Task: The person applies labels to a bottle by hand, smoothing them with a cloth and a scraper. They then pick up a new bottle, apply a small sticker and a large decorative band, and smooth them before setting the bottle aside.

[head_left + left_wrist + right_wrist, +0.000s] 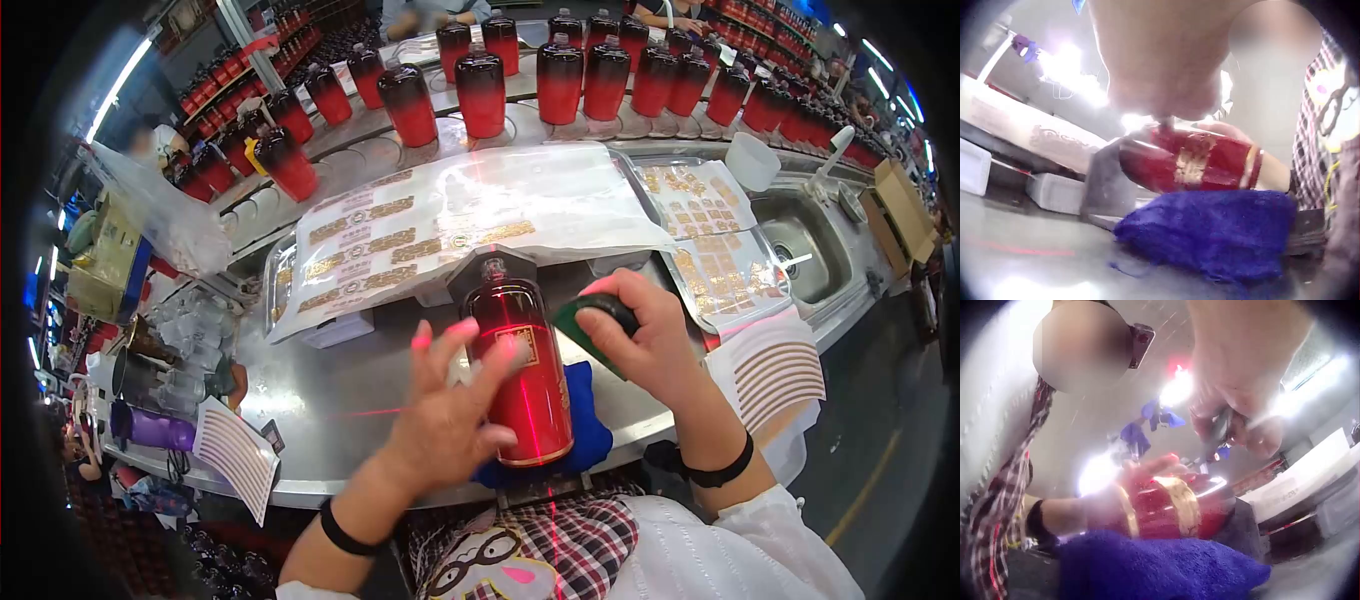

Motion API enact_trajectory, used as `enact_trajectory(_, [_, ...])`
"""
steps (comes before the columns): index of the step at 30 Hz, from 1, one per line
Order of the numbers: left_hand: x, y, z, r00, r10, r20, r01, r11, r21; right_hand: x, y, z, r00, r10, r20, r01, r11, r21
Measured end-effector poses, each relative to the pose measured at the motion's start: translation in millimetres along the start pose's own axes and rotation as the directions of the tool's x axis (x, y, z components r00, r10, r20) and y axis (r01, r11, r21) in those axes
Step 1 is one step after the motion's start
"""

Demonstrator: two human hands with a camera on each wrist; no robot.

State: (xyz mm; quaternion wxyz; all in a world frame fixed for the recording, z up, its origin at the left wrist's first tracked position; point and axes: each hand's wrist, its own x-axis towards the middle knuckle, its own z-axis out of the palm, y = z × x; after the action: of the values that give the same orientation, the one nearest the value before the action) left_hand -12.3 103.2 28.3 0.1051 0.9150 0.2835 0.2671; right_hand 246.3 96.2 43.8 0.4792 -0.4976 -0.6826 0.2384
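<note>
A red glass bottle, dark toward its neck, lies with its base toward the person on a blue cloth. Its neck end sits at a dark notched rest. A small gold label is on its upper side, and a gold band runs along it in the right wrist view. My left hand reaches over the bottle's left side with fingers spread, the index fingertip at the label. To the right of the bottle, my right hand grips a green scraper with a dark handle, raised off the glass.
Sheets of gold labels cover a tray behind the bottle, and more label sheets lie right. Several red-black bottles line the back conveyor. A metal sink is at right. Strips of curved bands lie on the right edge, others left.
</note>
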Motion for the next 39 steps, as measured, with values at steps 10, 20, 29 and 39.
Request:
enact_trajectory(10, [19,-29,14,0.908,-0.339,-0.247,0.233,0.898,-0.373,60,-33,19,0.885,-0.332,0.327,0.433,0.846,-0.311])
enact_trajectory(20, [37,-43,20,0.722,-0.567,0.397,0.444,-0.061,-0.894,0,-39,11,0.837,-0.406,0.365,0.456,0.888,-0.056])
enact_trajectory(29, [73,-67,26,0.672,-0.395,0.626,0.612,-0.18,-0.77,76,-6,-93,0.927,-0.303,0.221,0.36,0.881,-0.308])
enact_trajectory(39, [40,-40,-43,0.783,-0.553,0.284,0.571,0.46,-0.68,396,177,-63,0.985,-0.141,-0.095,0.035,0.713,-0.7])
